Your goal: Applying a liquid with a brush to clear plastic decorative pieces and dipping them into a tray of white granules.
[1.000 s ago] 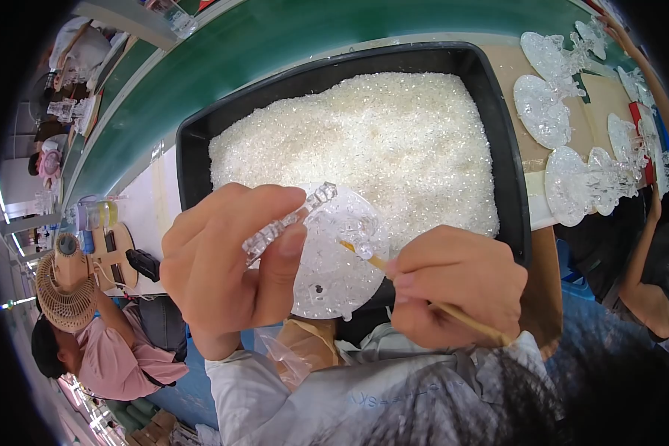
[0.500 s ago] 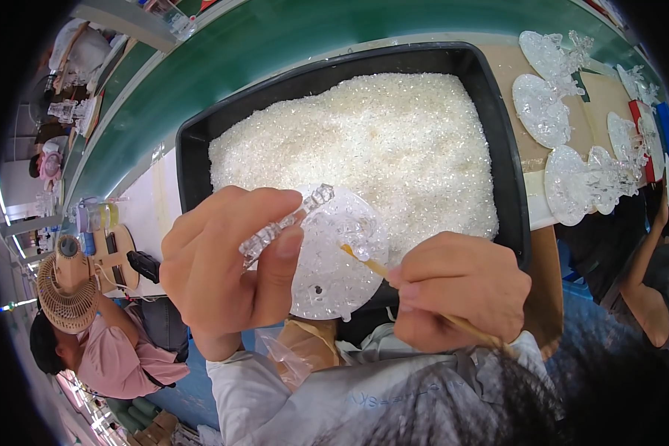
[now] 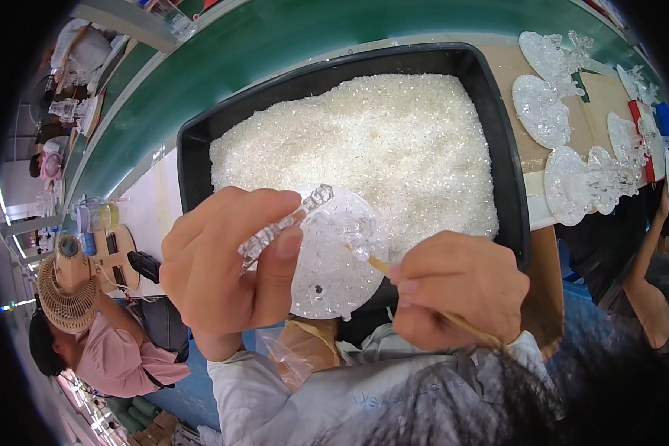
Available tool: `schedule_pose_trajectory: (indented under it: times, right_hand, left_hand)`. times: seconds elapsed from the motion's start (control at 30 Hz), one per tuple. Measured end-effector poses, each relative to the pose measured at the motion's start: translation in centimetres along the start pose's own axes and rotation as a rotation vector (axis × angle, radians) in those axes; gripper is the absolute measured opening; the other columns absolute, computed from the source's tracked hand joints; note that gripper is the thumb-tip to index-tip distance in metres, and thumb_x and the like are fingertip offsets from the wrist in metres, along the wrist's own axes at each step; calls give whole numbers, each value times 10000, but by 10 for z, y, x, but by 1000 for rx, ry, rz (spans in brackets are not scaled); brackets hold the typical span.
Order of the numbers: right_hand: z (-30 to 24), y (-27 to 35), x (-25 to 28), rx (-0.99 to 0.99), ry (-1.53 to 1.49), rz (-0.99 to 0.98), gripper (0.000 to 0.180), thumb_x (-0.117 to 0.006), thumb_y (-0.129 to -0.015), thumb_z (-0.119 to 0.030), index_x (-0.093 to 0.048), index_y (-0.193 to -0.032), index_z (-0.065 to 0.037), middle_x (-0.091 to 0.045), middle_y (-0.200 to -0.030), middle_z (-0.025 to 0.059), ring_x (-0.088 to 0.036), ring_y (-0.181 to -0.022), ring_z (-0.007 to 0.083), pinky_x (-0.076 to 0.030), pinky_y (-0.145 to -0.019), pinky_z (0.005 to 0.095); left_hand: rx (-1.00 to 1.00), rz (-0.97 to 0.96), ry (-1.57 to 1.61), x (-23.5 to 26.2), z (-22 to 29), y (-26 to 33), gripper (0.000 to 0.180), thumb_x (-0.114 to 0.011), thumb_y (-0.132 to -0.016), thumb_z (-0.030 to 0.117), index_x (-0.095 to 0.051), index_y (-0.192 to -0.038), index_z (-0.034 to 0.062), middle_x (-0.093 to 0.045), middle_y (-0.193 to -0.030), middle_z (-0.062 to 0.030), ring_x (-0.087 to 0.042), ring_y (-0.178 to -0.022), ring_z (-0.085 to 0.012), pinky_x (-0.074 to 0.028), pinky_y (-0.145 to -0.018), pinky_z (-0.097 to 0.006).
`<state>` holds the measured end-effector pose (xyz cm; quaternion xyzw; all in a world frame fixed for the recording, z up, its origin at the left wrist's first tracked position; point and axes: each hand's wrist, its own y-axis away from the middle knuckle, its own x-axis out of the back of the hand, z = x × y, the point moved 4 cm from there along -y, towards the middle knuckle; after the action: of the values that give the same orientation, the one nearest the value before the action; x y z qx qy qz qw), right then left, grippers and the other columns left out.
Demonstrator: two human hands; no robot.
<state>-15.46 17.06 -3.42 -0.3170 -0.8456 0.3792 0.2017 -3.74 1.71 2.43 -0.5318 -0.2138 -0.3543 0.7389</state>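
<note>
My left hand point(image 3: 227, 260) is closed around the ridged clear stem of a plastic ornament point(image 3: 331, 286), just over the near edge of a black tray. The ornament's round, glittery disc hangs tilted beside my fingers, with clear moulded shapes on it and a small dark hole low down. Pinched in my right hand point(image 3: 461, 286) is a thin tan brush point(image 3: 378, 265), its handle running back under the palm. The brush tip meets the clear shapes at the disc's right side. Bristles are too small to make out well.
The black tray point(image 3: 504, 149) holds a heap of white sparkling flakes point(image 3: 372, 141). At right, several clear ornaments point(image 3: 540, 111) stand on brown board, near another person's arm point(image 3: 647, 260). A fan point(image 3: 68, 286) and a seated person in pink point(image 3: 126, 338) are at left.
The brush tip has shifted slightly among the clear shapes, and its orange end shows less. My left hand and the ornament stay put. The other person's arm at right has moved slightly.
</note>
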Motion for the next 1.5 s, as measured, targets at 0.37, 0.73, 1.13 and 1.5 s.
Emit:
schedule_pose_trajectory:
  times: [0.37,0.73,1.13,1.5]
  right_hand:
    - [-6,6,0,195,-45,63,164,-656,-632,5,-624,-793,9,-666,-666,135,-663,-531,214,-529,-448,273]
    - [-11,5,11,138,-46,-63,135,-728,-776,-114,-634,-815,-26,-694,-695,135,-667,-536,216,-522,-474,283]
    - [-14,36,24,-107,-191,21,108,-720,-774,-15,-665,-789,76,-676,-834,214,-675,-608,286,-583,-524,329]
    - [-8,42,19,-63,-204,-61,221,-821,-701,-74,-671,-798,56,-679,-775,197,-684,-583,280,-585,-506,336]
  left_hand:
    - [-81,38,-22,4,0,-4,174,-707,-727,-48,-668,-896,-55,-670,-696,-111,-641,-566,-240,-488,-527,-278]
    - [-39,63,-29,3,1,-2,162,-720,-756,-9,-675,-910,-32,-680,-711,-112,-657,-599,-241,-493,-557,-274]
    - [-29,-27,15,1,-4,-3,160,-677,-761,-35,-628,-886,-123,-668,-702,-167,-634,-543,-270,-503,-498,-319]
    - [-77,4,98,1,-11,5,192,-642,-808,-31,-590,-944,-157,-665,-722,-221,-629,-532,-257,-511,-498,-313]
